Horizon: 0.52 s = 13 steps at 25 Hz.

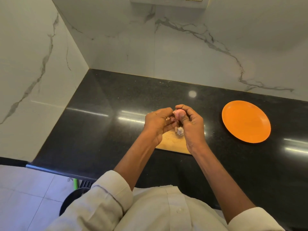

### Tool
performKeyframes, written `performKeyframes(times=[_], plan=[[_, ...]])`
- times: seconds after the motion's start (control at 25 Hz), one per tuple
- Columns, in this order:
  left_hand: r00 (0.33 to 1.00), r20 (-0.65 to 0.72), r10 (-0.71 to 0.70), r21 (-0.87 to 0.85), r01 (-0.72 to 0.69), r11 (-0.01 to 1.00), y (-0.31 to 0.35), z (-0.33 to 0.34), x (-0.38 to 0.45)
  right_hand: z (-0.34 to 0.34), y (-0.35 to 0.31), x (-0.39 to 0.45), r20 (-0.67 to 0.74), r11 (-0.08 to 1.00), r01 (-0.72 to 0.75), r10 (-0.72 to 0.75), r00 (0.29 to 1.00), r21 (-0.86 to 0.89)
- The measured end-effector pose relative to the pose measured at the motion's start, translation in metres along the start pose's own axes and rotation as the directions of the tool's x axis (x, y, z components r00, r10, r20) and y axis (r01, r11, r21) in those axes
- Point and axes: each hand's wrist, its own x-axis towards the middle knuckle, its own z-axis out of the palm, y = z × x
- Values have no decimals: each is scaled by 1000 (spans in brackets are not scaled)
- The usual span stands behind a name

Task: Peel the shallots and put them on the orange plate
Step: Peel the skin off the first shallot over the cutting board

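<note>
Two hands meet above the wooden cutting board (pixel 173 142): your right hand (pixel 190 124) grips a pink shallot (pixel 178 112) between thumb and fingers, your left hand (pixel 158 124) pinches its skin. Well apart, to the right, sits the orange plate (pixel 246 121).

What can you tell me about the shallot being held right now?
The shallot is small, rounded and pale pink, its exposed top smooth and glossy, so it looks partly peeled. The right hand pinches it between thumb and fingers, raised above the wooden cutting board. The left hand meets it from the left, gripping loose papery skin. Its underside is hidden by the fingers.
</note>
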Motion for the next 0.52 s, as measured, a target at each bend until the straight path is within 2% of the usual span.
performKeyframes(times=[0.12, 0.28, 0.32, 0.52], plan=[[999, 5, 50, 24, -50, 998, -4, -1, 0, -1, -1, -2, 8, 1000, -26, 26, 1000, -5], [986, -26, -163, -216, 154, 964, -3, -6, 3, 2, -6, -6, 55, 998, 21, -25, 998, 62], [986, -9, -164, -243, 157, 957, -5, -9, 4, 1, -7, -5, 64, 996, 20, -25, 998, 85], [993, 116, 7, -150, 11, 989, -12, -25, 2, -11, 1, -3, 102, 949, -185, 163, 981, 256]])
